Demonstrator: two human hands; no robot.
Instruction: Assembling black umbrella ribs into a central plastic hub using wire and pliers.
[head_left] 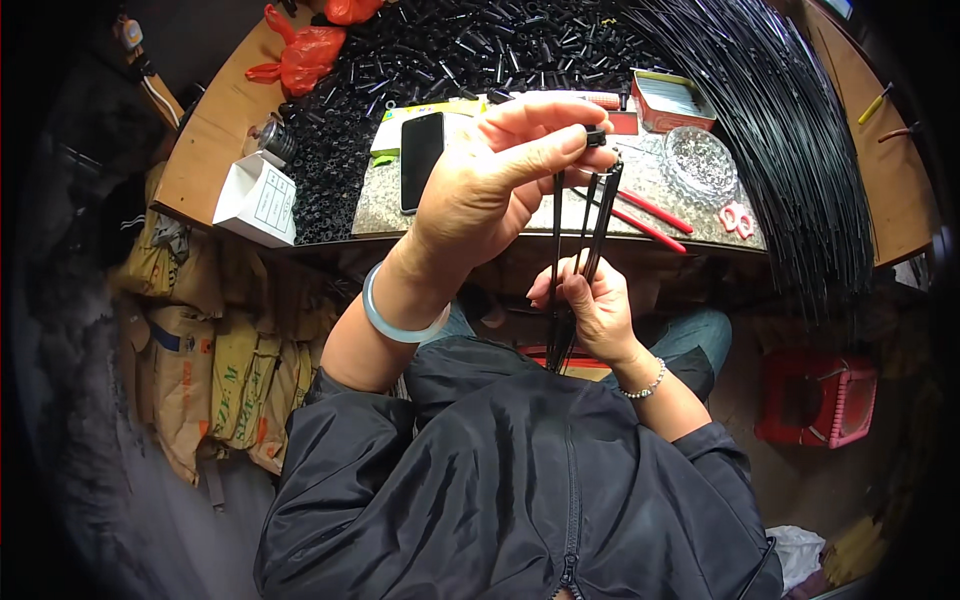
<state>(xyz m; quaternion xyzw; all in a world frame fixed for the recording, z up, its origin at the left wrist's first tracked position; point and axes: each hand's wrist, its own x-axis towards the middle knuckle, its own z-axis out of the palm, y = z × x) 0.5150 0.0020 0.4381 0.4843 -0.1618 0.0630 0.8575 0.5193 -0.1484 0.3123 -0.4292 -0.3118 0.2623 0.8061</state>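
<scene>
My left hand is raised over the table's near edge. Its thumb and fingers pinch a small black part. Lower and to the right, my right hand is closed around several thin black rods. The rods stand nearly upright, their upper ends just below the small part. Whether any rod tip touches that part, I cannot tell. Behind the hands lies a speckled work board with a dark phone on it. Red-handled pliers rest right of the rods.
A heap of short black parts covers the table's back. Long black rods overhang the right edge. Around the board are a glass dish, red tin, small scissors and white box. Sacks and a red stool flank me.
</scene>
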